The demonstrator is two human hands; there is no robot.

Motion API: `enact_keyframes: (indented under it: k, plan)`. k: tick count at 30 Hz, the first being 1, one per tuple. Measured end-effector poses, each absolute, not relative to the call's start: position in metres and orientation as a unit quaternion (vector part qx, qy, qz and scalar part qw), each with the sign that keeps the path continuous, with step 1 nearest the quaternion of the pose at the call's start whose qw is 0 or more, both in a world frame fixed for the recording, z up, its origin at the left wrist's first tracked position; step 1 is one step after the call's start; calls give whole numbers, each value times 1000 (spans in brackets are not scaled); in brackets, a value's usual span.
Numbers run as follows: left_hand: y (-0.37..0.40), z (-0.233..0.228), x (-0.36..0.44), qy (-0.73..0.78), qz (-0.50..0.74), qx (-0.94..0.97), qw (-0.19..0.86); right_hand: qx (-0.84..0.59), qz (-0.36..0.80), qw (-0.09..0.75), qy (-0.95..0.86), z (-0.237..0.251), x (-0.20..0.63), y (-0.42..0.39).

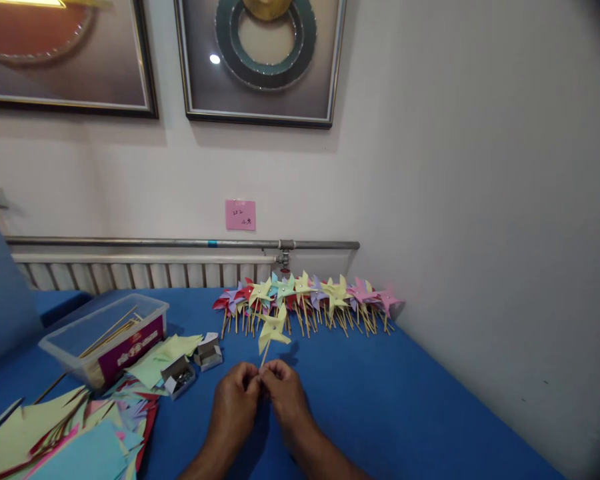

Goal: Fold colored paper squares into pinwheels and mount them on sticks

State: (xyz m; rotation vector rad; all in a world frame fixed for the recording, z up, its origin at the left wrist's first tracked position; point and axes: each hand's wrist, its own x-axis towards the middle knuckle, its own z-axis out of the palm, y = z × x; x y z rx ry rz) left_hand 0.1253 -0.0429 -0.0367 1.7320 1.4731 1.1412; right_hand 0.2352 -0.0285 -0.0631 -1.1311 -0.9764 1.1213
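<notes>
My left hand (235,399) and my right hand (286,393) meet at the fingertips over the blue table (390,400). Together they pinch the lower end of a thin wooden stick that carries a yellow paper pinwheel (273,330), which stands upright above my fingers. Just behind it, a row of several finished pinwheels (310,297) in red, yellow, green, purple and pink leans against the wall and radiator.
A clear plastic box (105,337) with wooden sticks sits at the left. Two small open boxes of pins (180,377) lie beside loose coloured paper sheets (70,433) at lower left. A pink note (240,215) hangs on the wall above a pipe.
</notes>
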Motion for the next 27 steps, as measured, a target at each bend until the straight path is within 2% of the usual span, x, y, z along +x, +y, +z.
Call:
enact_keyframes:
  k: [4, 6, 11, 17, 22, 27]
  plan:
    - [-44, -41, 124, 535, 413, 684, 275, -527, 419, 583, -455, -57, 250, -22]
    - [-42, -45, 123, 533, 396, 700, 262, -578, 317, 556, -507, -47, 278, -16]
    - [-41, -50, 123, 539, 334, 726, 265, -677, 179, 531, -477, -13, 411, -4]
    - [-42, -53, 127, 535, 269, 763, 243, -831, 54, 412, -369, 4, 544, 2]
    - [-42, -54, 127, 530, 240, 779, 232, -862, 26, 346, -370, -5, 559, 27]
    - [-42, -56, 125, 534, 224, 783, 228, -867, 17, 318, -383, -14, 548, 49]
